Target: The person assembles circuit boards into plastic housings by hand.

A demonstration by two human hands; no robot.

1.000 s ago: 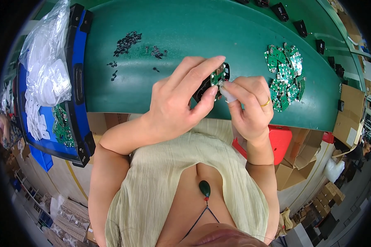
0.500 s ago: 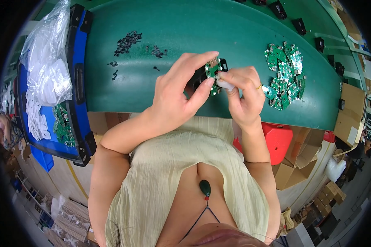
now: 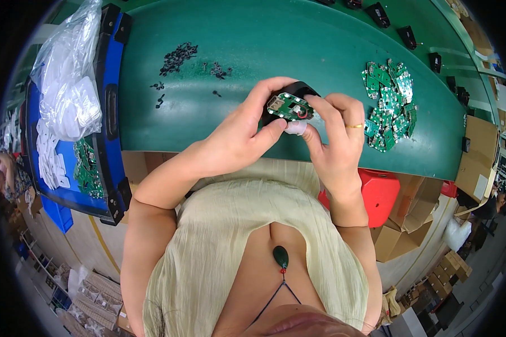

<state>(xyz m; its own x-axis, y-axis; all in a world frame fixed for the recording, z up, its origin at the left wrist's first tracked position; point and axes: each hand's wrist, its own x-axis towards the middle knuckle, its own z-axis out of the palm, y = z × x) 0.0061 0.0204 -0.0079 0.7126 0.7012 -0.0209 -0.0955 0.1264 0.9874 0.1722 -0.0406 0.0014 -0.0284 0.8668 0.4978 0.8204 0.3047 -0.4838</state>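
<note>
A green circuit board [image 3: 289, 106] with a metal port at its left end sits at the mouth of a black plastic housing [image 3: 299, 88]. My left hand [image 3: 247, 123] closes round the left side of the housing, its thumb at the lower edge of the board. On the right, my right hand [image 3: 338, 126] grips the other end, fingers along the top and thumb below. That thumb wears a white finger cover [image 3: 296, 128]. A short red wire shows near the board's right end. Whether the board is fully seated cannot be seen.
Loose circuit boards [image 3: 389, 106] form a pile on the green table [image 3: 253, 45] to the right. Small black parts [image 3: 178, 58] lie at the left. A blue crate [image 3: 111, 73] at the far left holds a clear plastic bag [image 3: 67, 84], white pieces and more boards. Black housings [image 3: 406, 37] line the far right.
The board and housing have turned from upright to nearly level, so the board's face now shows. My right thumb and fingers have shifted from pinching at the board to gripping its right end.
</note>
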